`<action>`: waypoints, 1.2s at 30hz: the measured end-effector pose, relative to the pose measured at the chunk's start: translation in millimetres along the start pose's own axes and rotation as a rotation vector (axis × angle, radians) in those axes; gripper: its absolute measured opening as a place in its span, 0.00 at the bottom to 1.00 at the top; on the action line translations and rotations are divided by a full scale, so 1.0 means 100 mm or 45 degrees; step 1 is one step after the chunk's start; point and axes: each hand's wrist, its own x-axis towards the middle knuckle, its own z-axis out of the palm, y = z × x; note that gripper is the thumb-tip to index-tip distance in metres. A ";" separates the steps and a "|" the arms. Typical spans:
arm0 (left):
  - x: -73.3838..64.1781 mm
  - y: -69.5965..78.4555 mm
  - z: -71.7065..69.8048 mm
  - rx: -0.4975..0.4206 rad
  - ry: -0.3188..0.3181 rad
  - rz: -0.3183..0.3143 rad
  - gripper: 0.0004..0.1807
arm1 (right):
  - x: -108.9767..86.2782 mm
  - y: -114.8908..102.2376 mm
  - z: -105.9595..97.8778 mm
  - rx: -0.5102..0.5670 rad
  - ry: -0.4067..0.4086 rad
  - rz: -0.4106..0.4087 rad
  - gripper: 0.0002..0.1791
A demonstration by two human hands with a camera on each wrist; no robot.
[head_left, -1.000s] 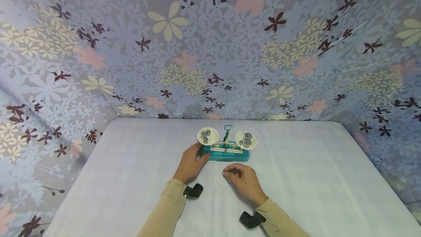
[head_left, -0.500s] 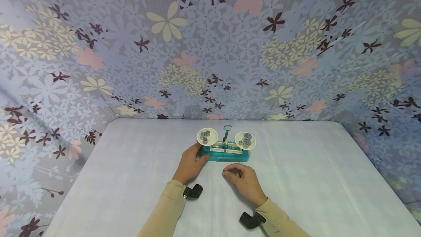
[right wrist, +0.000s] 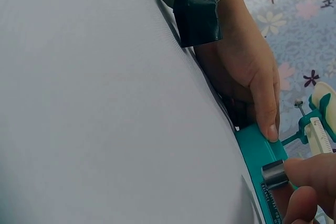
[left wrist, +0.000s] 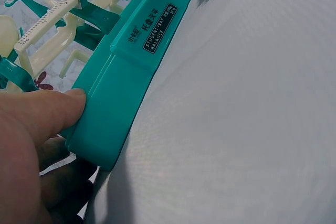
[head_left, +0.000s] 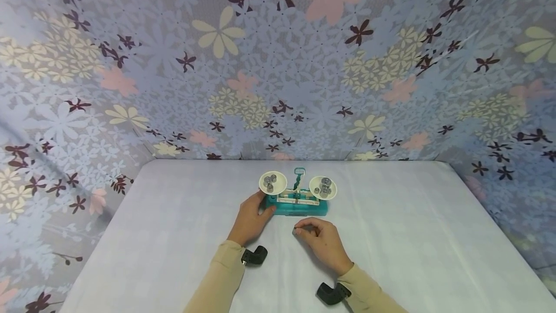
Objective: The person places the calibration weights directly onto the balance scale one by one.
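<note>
A green tray balance (head_left: pixel 299 210) stands toward the back of the table, with two cream pans on top. Several metal weights (head_left: pixel 270 187) lie in the left pan (head_left: pixel 281 182); several more weights (head_left: pixel 326 181) lie in the right pan (head_left: pixel 315 185). My left hand (head_left: pixel 249 219) grips the left end of the base, thumb on its front side in the left wrist view. In front of the balance, my right hand (head_left: pixel 323 243) pinches a small cylindrical metal weight (right wrist: pixel 275 176) between thumb and finger. From the head view that weight is mostly covered by the fingertips.
A white cloth (head_left: pixel 412 235) covers the table. Flower-patterned fabric (head_left: pixel 278 86) hangs behind it and at the sides. A black wrist camera (head_left: pixel 256 255) sits on the left wrist, and a second black camera (head_left: pixel 332 294) on the right.
The head view has tilted slightly, so everything sits a little lower in it. Both hands, the balance and the pinched weight keep nearly the same places.
</note>
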 end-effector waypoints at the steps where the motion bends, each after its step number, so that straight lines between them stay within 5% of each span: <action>1: 0.00 0.00 0.00 0.002 0.000 0.000 0.33 | 0.00 0.00 0.00 0.001 0.001 0.000 0.04; 28: 0.00 -0.04 0.03 0.055 0.010 0.024 0.33 | -0.02 -0.18 -0.08 0.096 -0.028 -0.006 0.05; 36: 0.02 -0.06 0.03 0.063 0.017 0.036 0.33 | -0.06 -0.50 -0.14 0.102 -0.030 -0.063 0.06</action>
